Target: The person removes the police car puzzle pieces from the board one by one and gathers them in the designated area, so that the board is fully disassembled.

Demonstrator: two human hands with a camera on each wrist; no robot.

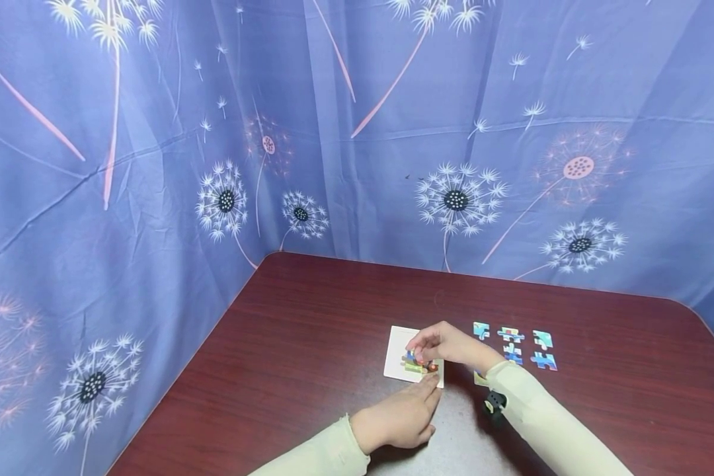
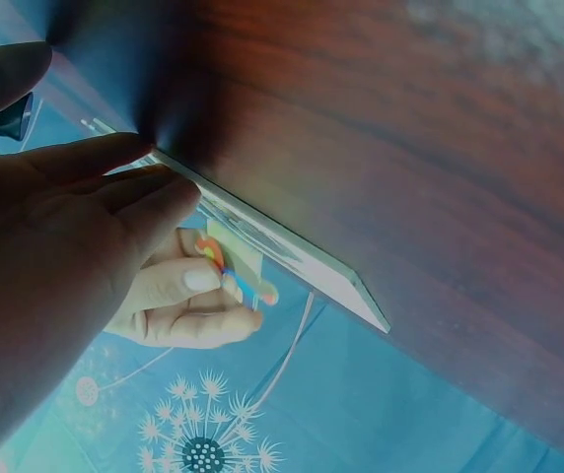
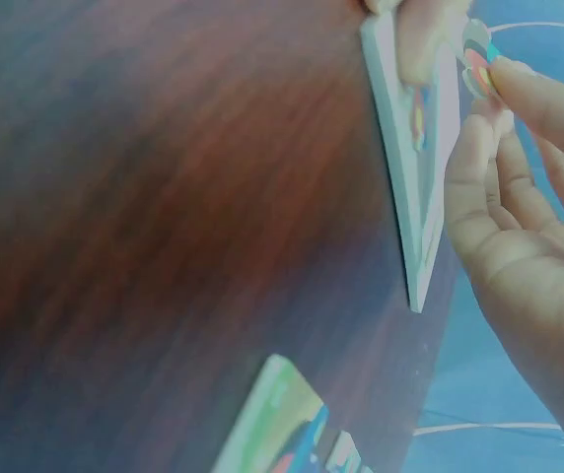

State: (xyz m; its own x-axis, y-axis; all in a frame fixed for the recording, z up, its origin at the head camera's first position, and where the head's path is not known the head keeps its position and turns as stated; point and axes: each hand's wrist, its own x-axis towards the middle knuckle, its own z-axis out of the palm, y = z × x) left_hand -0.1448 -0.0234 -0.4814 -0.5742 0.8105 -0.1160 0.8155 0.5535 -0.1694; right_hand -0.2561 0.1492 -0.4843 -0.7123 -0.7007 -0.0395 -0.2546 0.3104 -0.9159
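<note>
A white puzzle board (image 1: pixel 396 347) lies on the table, with at least one colourful puzzle piece (image 1: pixel 413 368) on it. My right hand (image 1: pixel 452 345) is over the board and pinches a jigsaw piece (image 3: pixel 477 71) between thumb and fingertips; the left wrist view also shows that piece, tilted and off the surface. My left hand (image 1: pixel 401 416) is at the board's near right corner, its fairly straight fingers touching the edge. Both hands partly cover the board, so how any pieces under them fit cannot be made out.
Several loose jigsaw pieces (image 1: pixel 544 360) lie to the right of the board, one green-yellow piece (image 1: pixel 480 379) partly behind the right forearm. A black device (image 1: pixel 495 402) sits at the right wrist. Blue dandelion-print curtains (image 1: pixel 363 165) border the brown table (image 1: pixel 285 330) behind and on the left.
</note>
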